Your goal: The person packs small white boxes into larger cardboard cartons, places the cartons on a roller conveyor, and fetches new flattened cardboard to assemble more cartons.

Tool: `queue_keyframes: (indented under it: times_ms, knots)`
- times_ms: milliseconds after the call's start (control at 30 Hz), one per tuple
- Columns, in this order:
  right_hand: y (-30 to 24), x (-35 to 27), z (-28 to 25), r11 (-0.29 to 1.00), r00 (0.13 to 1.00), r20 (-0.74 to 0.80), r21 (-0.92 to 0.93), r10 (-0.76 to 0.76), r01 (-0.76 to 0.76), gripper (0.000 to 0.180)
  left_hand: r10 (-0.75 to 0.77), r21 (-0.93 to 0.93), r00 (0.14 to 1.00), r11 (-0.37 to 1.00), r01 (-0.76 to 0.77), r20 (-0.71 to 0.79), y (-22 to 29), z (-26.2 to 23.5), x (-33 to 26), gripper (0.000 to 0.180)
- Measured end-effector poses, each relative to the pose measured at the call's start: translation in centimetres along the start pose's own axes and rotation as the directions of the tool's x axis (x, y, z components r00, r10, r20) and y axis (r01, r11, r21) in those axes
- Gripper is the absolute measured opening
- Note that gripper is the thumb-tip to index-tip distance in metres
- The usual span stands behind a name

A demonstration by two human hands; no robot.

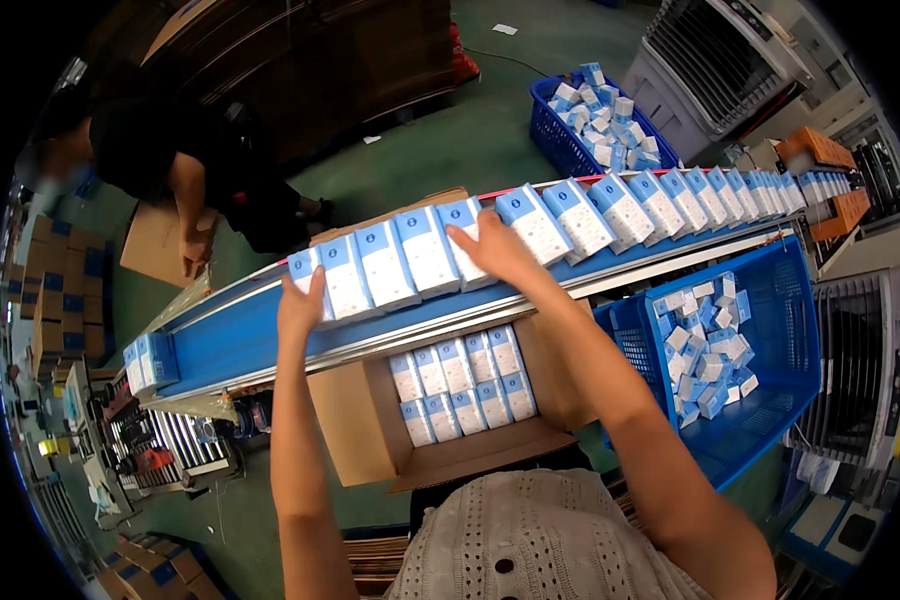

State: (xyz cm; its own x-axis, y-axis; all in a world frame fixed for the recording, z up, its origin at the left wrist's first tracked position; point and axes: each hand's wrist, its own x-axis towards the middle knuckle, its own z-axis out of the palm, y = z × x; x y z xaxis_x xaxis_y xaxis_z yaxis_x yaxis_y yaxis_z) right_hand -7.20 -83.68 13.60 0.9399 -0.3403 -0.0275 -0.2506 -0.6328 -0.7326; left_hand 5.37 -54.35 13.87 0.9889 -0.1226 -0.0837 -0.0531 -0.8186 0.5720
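A row of several blue-and-white small boxes [382,265] stands side by side on the blue conveyor belt [235,345], clasped between my two hands. My left hand [302,303] grips the left end box, thumb on its front. My right hand [492,250] holds the right end box [464,225], with its thumb across the front and its fingers behind the top edge. Below the belt, nearest my body, an open cardboard carton [355,425] contains two rows of the same boxes [458,372], packed upright.
More boxes [660,205] line the belt to the right; a few [152,362] sit at its left end. Blue baskets [785,390] [550,125] with loose boxes stand right and behind. Across the belt, a person [185,150] bends over a cardboard piece [155,245].
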Motion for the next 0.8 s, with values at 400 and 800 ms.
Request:
queue_keyframes:
  times_ms: [400,800]
  knots:
    - [-3.9,-14.6,-5.8,0.962,0.942,-0.247,0.094,-0.228,0.257,0.058,0.174,-0.218,0.925,0.941,-0.257,-0.339,2.3,-6.1,-17.1,0.074]
    - [10.3,-21.3,2.6,0.819,0.758,0.637,-0.355,-0.141,0.450,0.009,0.314,0.212,0.679,0.791,-0.574,0.663,-2.4,8.1,-18.5,0.017]
